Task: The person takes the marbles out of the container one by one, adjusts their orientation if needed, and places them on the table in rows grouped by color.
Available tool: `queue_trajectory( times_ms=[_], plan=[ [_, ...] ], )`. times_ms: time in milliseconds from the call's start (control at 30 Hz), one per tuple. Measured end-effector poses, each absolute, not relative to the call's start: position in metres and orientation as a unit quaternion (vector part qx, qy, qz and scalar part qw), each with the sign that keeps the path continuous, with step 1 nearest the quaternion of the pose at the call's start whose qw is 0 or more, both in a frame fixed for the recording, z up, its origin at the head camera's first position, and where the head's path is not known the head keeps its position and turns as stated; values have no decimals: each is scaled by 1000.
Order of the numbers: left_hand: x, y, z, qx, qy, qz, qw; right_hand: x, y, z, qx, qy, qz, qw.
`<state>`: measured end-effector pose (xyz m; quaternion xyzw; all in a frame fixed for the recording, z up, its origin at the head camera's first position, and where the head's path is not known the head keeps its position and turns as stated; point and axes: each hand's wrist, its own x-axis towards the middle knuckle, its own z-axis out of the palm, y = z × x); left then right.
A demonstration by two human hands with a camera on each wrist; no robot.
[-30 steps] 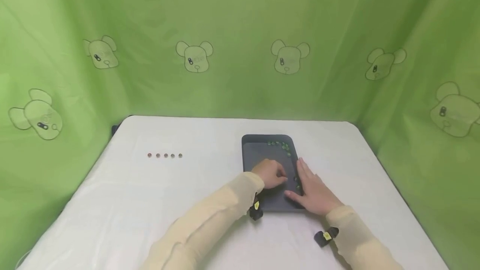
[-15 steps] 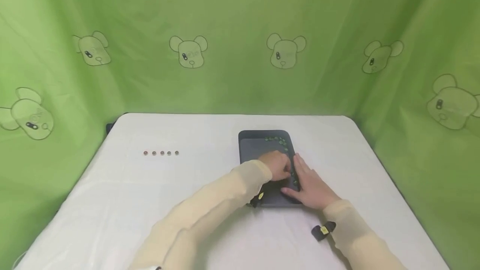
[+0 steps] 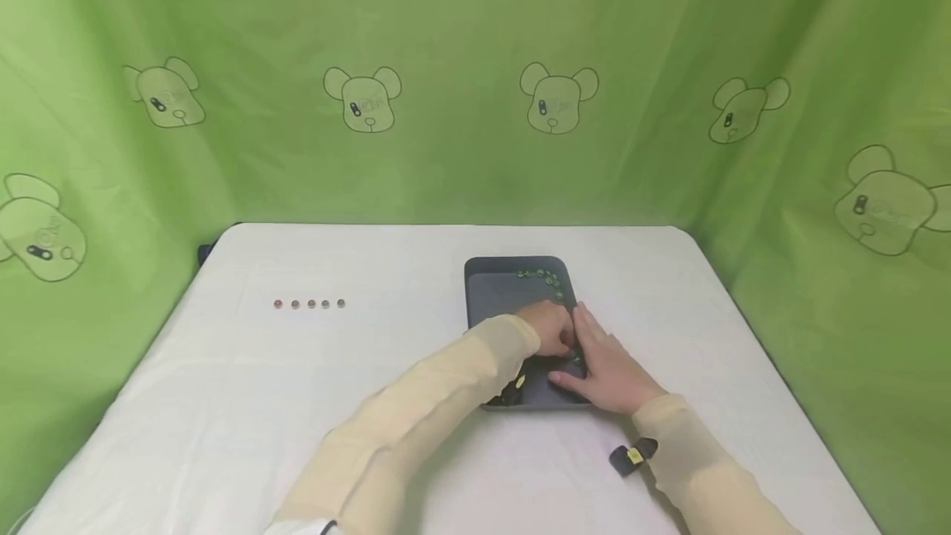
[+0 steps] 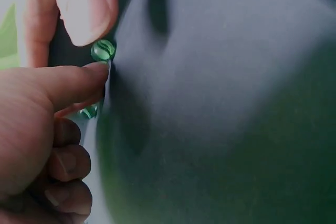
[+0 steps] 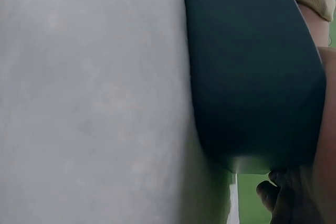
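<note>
A dark grey tray (image 3: 496, 291) lies on the white table. My left hand (image 3: 550, 329) reaches inside to its right wall, the other fingers curled. In the left wrist view, thumb and forefinger pinch in close at a green marble (image 4: 88, 112), mostly covered by the fingers. Another green marble (image 4: 103, 50) sits by the thumb tip, below a further fingertip with its nail showing. My right hand (image 3: 611, 366) rests along the tray's right rim, fingers straight, thumb inside. More green marbles (image 3: 540, 273) line the tray's far right corner.
Several small reddish marbles (image 3: 311, 304) stand in a spaced row on the white cloth (image 3: 386, 271), left of the tray. A green curtain (image 3: 461, 163) with bear-head prints rises behind the table and along its sides.
My left hand has moved right across the tray, up to the right wall beside the right hand. The right hand keeps its place on the rim. The head view has shifted slightly.
</note>
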<state>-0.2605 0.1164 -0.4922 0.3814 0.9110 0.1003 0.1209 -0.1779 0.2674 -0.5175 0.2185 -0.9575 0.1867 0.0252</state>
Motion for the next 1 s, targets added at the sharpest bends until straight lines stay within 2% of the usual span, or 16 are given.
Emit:
queue_trajectory(
  times_ms=[167,500,767,1000],
  plan=[
    [-258,114,-491,387,905,119,133,-178,267,-518,222,-957,184,27],
    [-253,111,-486,432,869,143,195,-179,267,-519,213,-958,190,32],
    [-250,117,-490,437,869,139,187,-176,268,-519,199,-959,198,29],
    [-248,120,-491,431,871,142,188,-176,273,-519,197,-958,200,55]
  ],
)
